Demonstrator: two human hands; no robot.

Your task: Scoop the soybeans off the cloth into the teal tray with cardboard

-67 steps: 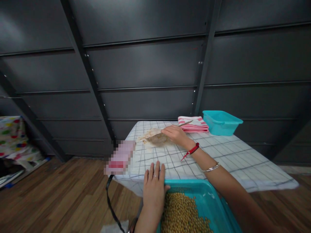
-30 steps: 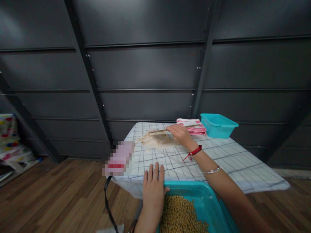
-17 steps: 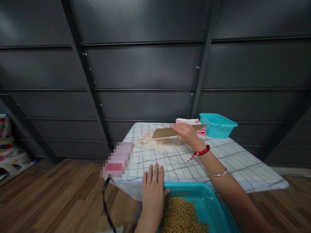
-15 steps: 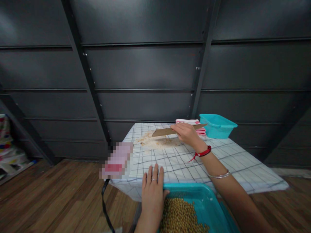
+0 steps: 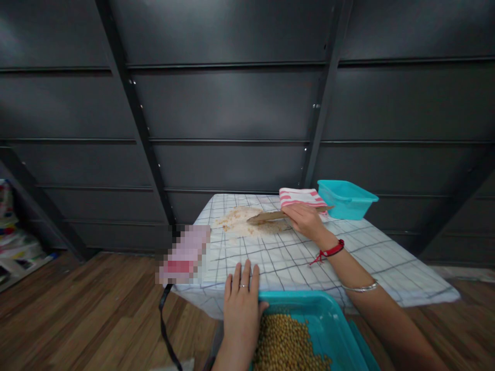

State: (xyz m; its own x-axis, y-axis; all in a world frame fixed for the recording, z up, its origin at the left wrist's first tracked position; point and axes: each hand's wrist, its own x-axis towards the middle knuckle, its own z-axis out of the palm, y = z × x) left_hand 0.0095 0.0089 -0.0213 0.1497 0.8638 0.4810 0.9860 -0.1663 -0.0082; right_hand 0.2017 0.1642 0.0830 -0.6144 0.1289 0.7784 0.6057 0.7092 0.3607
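My right hand [image 5: 305, 218] reaches across the table and grips a flat brown piece of card [image 5: 270, 216], held nearly level just above a pale heap of husks and crumbs [image 5: 242, 222] on the checked tablecloth [image 5: 278, 257]. My left hand [image 5: 242, 304] lies flat, fingers together and stretched out, on the near left rim of a teal tray [image 5: 328, 319] filled with tan beans [image 5: 288, 345]. A ring shows on that hand.
A small teal tub [image 5: 346, 198] and a folded red-and-white striped cloth [image 5: 299, 196] sit at the table's far end. A blurred pink object [image 5: 183, 255] lies at the table's left edge with a black strap [image 5: 166, 330] hanging down. Dark panelled wall behind; wooden floor around.
My right hand lifted the brown card off the heap, tilted it up, then lowered it flatter and drew back a little to the right. My left hand stayed on the tray rim.
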